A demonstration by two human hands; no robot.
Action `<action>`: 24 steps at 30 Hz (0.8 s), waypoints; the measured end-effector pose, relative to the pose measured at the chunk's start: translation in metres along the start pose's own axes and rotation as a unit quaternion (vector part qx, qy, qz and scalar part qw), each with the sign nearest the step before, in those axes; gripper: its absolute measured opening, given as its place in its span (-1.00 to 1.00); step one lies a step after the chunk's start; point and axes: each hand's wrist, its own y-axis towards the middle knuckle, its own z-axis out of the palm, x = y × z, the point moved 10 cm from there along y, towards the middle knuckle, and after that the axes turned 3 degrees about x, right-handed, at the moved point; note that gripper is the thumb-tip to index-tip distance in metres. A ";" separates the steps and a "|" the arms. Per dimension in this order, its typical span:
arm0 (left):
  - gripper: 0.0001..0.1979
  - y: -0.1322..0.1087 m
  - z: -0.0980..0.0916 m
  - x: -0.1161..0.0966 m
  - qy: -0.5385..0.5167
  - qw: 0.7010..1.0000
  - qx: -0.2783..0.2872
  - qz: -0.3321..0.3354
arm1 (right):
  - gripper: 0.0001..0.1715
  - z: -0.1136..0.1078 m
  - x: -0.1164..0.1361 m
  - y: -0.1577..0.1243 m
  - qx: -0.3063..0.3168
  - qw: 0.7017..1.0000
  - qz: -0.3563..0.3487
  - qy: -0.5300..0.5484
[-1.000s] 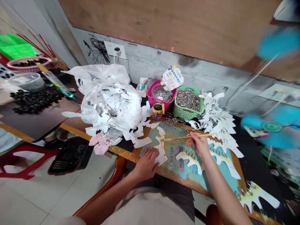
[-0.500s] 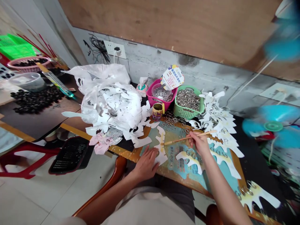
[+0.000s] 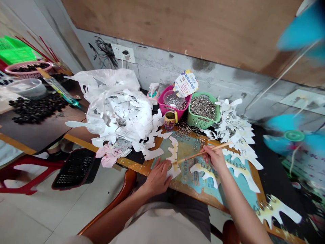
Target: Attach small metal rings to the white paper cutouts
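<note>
My left hand lies with fingers stretched out on the lower part of a white cut-out piece, flat on the worn board. Yellowish smears run along that piece. My right hand is closed around a thin wooden brush; its bristle end touches the piece close to my left fingertips. Just right of it lies another cut-out with metal rings along its upper edge. Beyond the brush are loose metal rings and a small open jar with dark insides.
A large plastic bag overflows with white cut-outs on the left. Pink and green baskets stand by the wall, the green one full of metal rings. Ringed cut-outs overlap on the right. A blue-bladed fan stands at far right.
The brush tip has moved down along the cut-out, toward my left hand. My right hand has shifted slightly left with the brush, while my left hand stays in place.
</note>
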 end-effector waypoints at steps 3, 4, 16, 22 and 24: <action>-0.50 0.000 0.001 0.000 0.000 1.000 -0.001 0.000 | -0.61 0.006 -0.004 -0.003 0.025 1.000 0.013 -0.015; -0.51 0.000 0.000 0.000 0.000 1.000 -0.002 0.000 | -0.60 0.006 -0.004 -0.004 0.027 0.999 0.015 -0.015; -0.48 0.001 0.001 0.001 0.001 1.000 0.000 0.000 | -0.78 -0.049 0.095 -0.006 -0.148 0.969 -0.194 0.039; -0.49 0.001 0.000 0.001 -0.008 1.000 -0.003 0.003 | -0.68 0.018 0.172 0.038 -0.114 0.937 -0.324 -0.061; -0.48 0.001 0.000 0.001 -0.006 1.000 -0.001 0.001 | -0.67 0.056 0.188 0.061 -0.084 0.925 -0.336 -0.159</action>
